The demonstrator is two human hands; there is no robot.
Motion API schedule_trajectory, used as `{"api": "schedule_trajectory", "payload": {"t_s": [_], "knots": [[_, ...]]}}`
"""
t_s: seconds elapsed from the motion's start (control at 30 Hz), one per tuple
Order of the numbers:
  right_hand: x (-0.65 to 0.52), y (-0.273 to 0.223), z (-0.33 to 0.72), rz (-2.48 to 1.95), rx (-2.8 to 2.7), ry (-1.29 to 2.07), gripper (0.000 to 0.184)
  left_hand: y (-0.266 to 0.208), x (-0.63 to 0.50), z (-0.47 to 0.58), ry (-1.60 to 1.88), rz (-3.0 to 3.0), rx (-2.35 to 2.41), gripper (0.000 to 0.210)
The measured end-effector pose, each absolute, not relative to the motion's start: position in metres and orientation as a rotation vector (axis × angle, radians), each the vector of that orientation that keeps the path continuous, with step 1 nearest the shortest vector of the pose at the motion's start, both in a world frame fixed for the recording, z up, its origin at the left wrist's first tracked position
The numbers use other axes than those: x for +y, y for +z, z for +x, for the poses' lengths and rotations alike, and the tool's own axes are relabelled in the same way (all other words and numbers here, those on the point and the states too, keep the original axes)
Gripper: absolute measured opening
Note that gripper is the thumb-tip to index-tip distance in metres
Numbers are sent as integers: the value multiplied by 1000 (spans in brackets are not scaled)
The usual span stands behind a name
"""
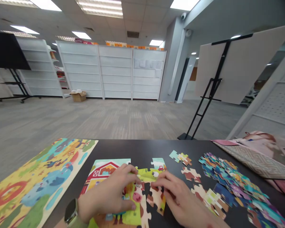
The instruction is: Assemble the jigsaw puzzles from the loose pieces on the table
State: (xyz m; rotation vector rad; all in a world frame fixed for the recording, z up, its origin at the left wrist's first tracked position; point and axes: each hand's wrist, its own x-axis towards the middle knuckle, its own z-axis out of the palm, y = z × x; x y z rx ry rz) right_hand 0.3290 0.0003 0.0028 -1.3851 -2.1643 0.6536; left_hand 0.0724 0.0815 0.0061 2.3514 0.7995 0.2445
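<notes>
A partly assembled farm jigsaw puzzle [104,164] lies on the dark table, showing a red barn and a cow. My left hand [114,190], with a watch on its wrist, rests flat across it, thumb and fingers apart and holding nothing. Bent fingers of my right hand [173,193] grip the edge of a brown-and-white puzzle piece [155,199]. A dark gap separates that piece from the cow's face [137,197]. Part of the picture is hidden under my left hand. To the right lie a loose brown-and-white piece [191,174] and several joined pieces [180,157].
A heap of colourful puzzle pieces [237,180] spreads over the table's right side, near a patterned cloth bag [249,158]. A yellow animal picture board [49,177] lies at left. Beyond the table stand an easel [209,91] and white shelves [116,72].
</notes>
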Motion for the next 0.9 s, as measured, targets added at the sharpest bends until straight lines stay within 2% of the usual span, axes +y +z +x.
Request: {"api": "schedule_trajectory", "payload": {"t_s": [0.2,0.47,0.6,0.67,0.77,0.9], "knots": [[-8,20,332,-1546,-2277,734,53,2,83,71,271,2348,786,55],[-9,21,330,-1571,-2242,814,46,5,83,71,259,2345,785,54],[-9,18,332,-1607,-2250,828,60,5,84,72,269,2375,768,53],[-11,18,332,-1606,-2270,845,54,4,85,71,271,2395,761,53],[-13,21,329,-1570,-2305,867,30,2,85,71,279,2413,753,55],[-17,25,322,-1599,-2300,908,31,3,85,71,296,2420,740,53]]}}
